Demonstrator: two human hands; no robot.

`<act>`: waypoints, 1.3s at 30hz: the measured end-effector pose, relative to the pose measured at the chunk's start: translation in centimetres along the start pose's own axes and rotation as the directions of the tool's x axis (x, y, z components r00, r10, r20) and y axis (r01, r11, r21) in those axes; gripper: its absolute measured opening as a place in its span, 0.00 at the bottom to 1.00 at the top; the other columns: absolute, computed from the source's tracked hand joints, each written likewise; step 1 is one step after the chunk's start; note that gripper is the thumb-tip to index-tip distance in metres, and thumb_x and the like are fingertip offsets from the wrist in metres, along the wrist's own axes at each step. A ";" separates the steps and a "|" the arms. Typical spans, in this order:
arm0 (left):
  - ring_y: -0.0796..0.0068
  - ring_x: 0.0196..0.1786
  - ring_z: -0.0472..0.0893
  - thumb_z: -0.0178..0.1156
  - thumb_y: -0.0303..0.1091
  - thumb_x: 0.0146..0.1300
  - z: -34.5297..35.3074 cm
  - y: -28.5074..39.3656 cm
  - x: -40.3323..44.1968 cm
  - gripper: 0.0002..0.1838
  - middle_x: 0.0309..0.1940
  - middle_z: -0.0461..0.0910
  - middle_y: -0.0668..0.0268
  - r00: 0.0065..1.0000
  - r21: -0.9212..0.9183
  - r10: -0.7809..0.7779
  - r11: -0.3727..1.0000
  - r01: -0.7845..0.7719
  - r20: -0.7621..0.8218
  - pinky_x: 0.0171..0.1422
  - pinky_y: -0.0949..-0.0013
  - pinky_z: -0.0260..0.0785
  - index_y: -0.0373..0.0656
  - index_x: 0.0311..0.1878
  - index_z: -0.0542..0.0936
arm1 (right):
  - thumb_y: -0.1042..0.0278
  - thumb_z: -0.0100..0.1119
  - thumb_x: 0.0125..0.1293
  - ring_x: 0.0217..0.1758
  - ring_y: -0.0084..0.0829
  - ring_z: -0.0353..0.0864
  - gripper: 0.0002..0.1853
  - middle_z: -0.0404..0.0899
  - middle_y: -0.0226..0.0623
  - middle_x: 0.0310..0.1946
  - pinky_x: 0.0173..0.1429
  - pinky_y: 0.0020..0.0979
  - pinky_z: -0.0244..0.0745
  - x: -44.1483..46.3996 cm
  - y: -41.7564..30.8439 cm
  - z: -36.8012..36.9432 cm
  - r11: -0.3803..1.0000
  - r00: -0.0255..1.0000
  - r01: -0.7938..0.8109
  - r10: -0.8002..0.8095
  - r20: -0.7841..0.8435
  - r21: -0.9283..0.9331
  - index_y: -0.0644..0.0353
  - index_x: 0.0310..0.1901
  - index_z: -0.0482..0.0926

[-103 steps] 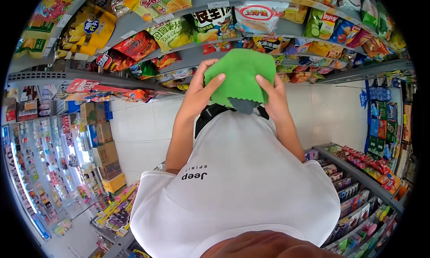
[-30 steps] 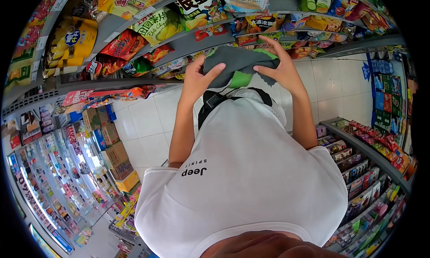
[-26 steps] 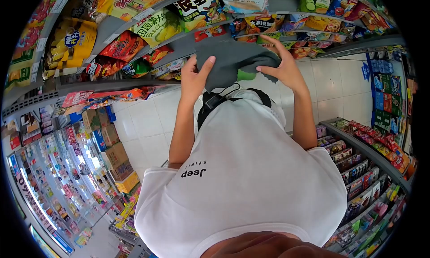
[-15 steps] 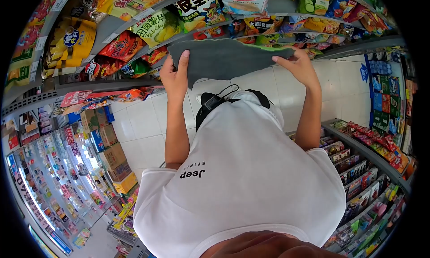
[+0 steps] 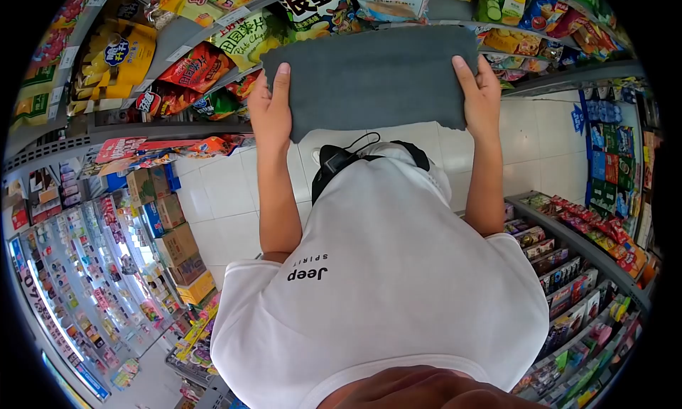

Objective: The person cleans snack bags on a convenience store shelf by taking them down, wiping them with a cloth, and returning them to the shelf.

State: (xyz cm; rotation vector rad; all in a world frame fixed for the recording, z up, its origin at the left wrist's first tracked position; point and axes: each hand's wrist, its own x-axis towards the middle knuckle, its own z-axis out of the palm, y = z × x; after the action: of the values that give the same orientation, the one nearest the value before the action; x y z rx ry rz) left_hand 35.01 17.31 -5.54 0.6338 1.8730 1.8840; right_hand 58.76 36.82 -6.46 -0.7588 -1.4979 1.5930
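Observation:
A dark grey cloth (image 5: 376, 82) with uneven edges is stretched flat between my hands, at chest height in front of the snack shelf. My left hand (image 5: 271, 109) grips its left edge, with the thumb on the near face and the fingers behind. At the right edge, my right hand (image 5: 482, 100) holds it the same way, the thumb on the near face. Most of the fingers of both hands are hidden behind the cloth. It covers part of the shelves of snack bags beyond.
Shelves of snack bags (image 5: 249, 38) curve across the front. Pale floor tiles (image 5: 227, 185) lie below. On the left, cardboard boxes (image 5: 177, 246) are stacked beside a shelf of small goods. A rack of packaged goods (image 5: 568, 281) stands close to my right elbow.
The cloth has turned from a narrow, slanted strip into a broad face towards me, its far edge higher. My right hand has tipped upright, and my left has shifted slightly left.

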 end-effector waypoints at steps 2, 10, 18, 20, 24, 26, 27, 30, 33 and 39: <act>0.84 0.41 0.79 0.58 0.40 0.74 -0.5 3.0 -0.6 0.14 0.42 0.84 0.69 0.987 -0.165 -0.141 0.975 0.151 0.073 0.48 0.77 0.71 0.38 0.51 0.80 | 0.64 0.59 0.73 0.41 0.17 0.81 0.15 0.84 0.31 0.42 0.47 0.19 0.74 -0.5 -2.6 -0.1 0.964 0.990 -0.142 0.144 0.008 0.227 0.65 0.54 0.78; 0.84 0.43 0.76 0.57 0.39 0.75 -0.2 4.7 -1.1 0.15 0.43 0.82 0.68 0.985 0.031 0.171 0.985 -0.171 -0.022 0.52 0.79 0.67 0.35 0.51 0.78 | 0.64 0.60 0.73 0.40 0.15 0.80 0.14 0.84 0.30 0.42 0.46 0.18 0.73 -0.9 -5.0 0.6 0.990 0.994 0.095 -0.089 -0.058 0.109 0.65 0.53 0.78; 0.77 0.37 0.70 0.48 0.45 0.79 0.6 -0.5 0.6 0.19 0.32 0.74 0.65 0.961 0.250 0.267 0.938 -0.241 -0.072 0.45 0.72 0.66 0.36 0.45 0.73 | 0.58 0.57 0.75 0.36 0.16 0.68 0.16 0.78 0.30 0.33 0.43 0.18 0.67 0.9 0.2 0.8 0.887 0.950 0.227 -0.292 -0.109 -0.402 0.65 0.49 0.76; 0.76 0.38 0.72 0.48 0.45 0.79 -0.2 -4.5 2.3 0.18 0.36 0.75 0.66 0.988 0.257 0.151 0.955 -0.149 0.015 0.47 0.71 0.67 0.37 0.48 0.74 | 0.56 0.57 0.75 0.38 0.17 0.72 0.18 0.81 0.31 0.37 0.44 0.20 0.70 1.5 0.8 1.3 0.902 0.971 0.178 -0.227 -0.081 -0.394 0.64 0.54 0.76; 0.79 0.40 0.75 0.51 0.45 0.77 0.1 -6.9 2.8 0.18 0.40 0.78 0.68 0.938 -0.092 -0.332 0.935 0.341 0.101 0.47 0.71 0.70 0.42 0.58 0.73 | 0.60 0.60 0.72 0.39 0.19 0.77 0.22 0.80 0.31 0.35 0.42 0.23 0.72 2.7 4.7 0.3 0.967 0.969 -0.247 0.249 0.013 -0.064 0.57 0.64 0.72; 0.79 0.42 0.76 0.55 0.42 0.75 -0.1 -6.9 2.5 0.19 0.42 0.78 0.68 0.901 -0.124 -0.416 0.894 0.430 0.124 0.47 0.70 0.72 0.44 0.63 0.71 | 0.63 0.61 0.72 0.37 0.18 0.77 0.22 0.79 0.30 0.34 0.40 0.22 0.72 2.4 4.7 0.3 0.967 0.967 -0.254 0.254 -0.008 -0.014 0.56 0.65 0.72; 0.79 0.44 0.77 0.58 0.41 0.74 -0.3 -6.9 2.2 0.22 0.43 0.78 0.68 0.878 -0.138 -0.459 0.868 0.476 0.136 0.47 0.69 0.72 0.44 0.65 0.69 | 0.65 0.62 0.71 0.35 0.17 0.77 0.23 0.79 0.29 0.33 0.39 0.22 0.72 2.1 4.6 0.3 0.965 0.965 -0.260 0.261 -0.018 0.012 0.56 0.65 0.72; 0.77 0.44 0.79 0.66 0.36 0.66 -0.6 -7.7 0.9 0.33 0.48 0.80 0.63 0.904 -0.176 -0.359 0.898 0.402 0.231 0.43 0.72 0.69 0.43 0.70 0.63 | 0.69 0.62 0.71 0.41 0.19 0.79 0.23 0.80 0.32 0.42 0.46 0.20 0.73 1.8 5.4 -1.2 0.956 0.956 -0.286 0.281 0.083 0.059 0.58 0.66 0.72; 0.73 0.50 0.78 0.70 0.28 0.61 -1.0 -8.4 0.8 0.38 0.57 0.76 0.58 0.879 -0.198 -0.323 0.892 0.406 0.350 0.49 0.69 0.69 0.43 0.72 0.63 | 0.72 0.63 0.69 0.44 0.20 0.80 0.23 0.81 0.35 0.45 0.49 0.21 0.74 1.8 5.4 -1.7 0.947 0.943 -0.318 0.311 0.121 0.042 0.57 0.65 0.73; 0.68 0.59 0.74 0.68 0.18 0.57 -0.7 -9.7 1.0 0.39 0.62 0.71 0.54 0.862 -0.347 -0.369 0.804 0.484 0.346 0.62 0.68 0.66 0.42 0.71 0.61 | 0.78 0.66 0.64 0.53 0.26 0.82 0.27 0.81 0.41 0.55 0.55 0.23 0.76 2.0 5.5 -1.4 0.958 0.952 -0.286 0.280 0.126 0.031 0.62 0.65 0.72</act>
State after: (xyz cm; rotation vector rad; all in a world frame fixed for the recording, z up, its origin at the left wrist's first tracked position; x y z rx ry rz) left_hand 33.49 17.51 -15.21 0.2593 1.2425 1.7162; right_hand 58.13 39.42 -11.82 -0.8956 -1.4790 1.9120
